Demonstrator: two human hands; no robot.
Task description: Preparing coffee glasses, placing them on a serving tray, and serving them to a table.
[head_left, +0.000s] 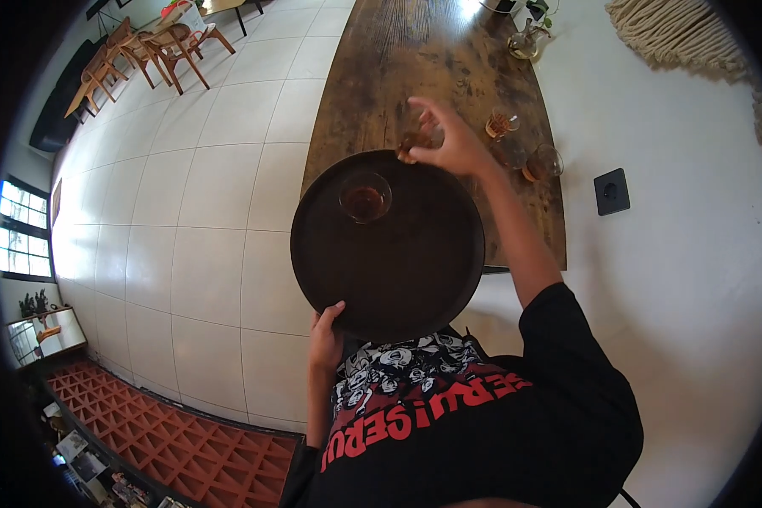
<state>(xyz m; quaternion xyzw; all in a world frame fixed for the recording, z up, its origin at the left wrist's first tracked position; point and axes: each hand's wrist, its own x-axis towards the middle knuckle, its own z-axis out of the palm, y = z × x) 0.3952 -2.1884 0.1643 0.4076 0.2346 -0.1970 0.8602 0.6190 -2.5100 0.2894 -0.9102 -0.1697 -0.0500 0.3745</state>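
Observation:
My left hand [325,339] grips the near left rim of a round dark brown tray [389,275], its thumb on top. A clear glass [366,200] with a reddish-brown drink stands on the tray's far left part. Over the tray's far rim, my right hand [455,146] has thumb and fingers around a small glass [411,142] with something amber in it. Blur and the fingers partly hide this glass, and I cannot tell whether it touches the tray. The tray's far part overlaps the near end of a brown wooden table [368,80].
Right of my right hand, the table holds a small glass of thin brown sticks [500,125] and an amber-bottomed glass [543,163]. A glass vase [523,45] stands farther back by the white wall [669,135]. Wooden chairs [176,49] are at far left.

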